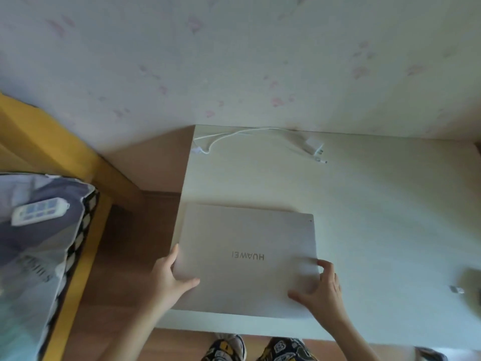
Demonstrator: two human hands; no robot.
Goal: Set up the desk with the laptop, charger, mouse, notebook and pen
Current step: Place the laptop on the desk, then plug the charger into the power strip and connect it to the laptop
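A closed silver laptop (pixel 247 256) lies flat at the front left of the white desk (pixel 390 217), its logo upside down to me. My left hand (pixel 170 276) grips its left edge, thumb on the lid and fingers curled around the side. My right hand (pixel 318 289) holds its right front corner, thumb and fingers on the lid. A white charger (pixel 315 147) with its cable (pixel 234 134) lies at the back of the desk by the wall. At the right edge sits a blurred dark object (pixel 471 280), maybe the mouse.
A wallpapered wall (pixel 234 61) stands behind the desk. Left of the desk is a wooden floor gap, then a yellow bed frame (pixel 78 269) with bedding and a white power strip (pixel 39 211) on it. Patterned slippers (pixel 226 347) show below the desk's front edge.
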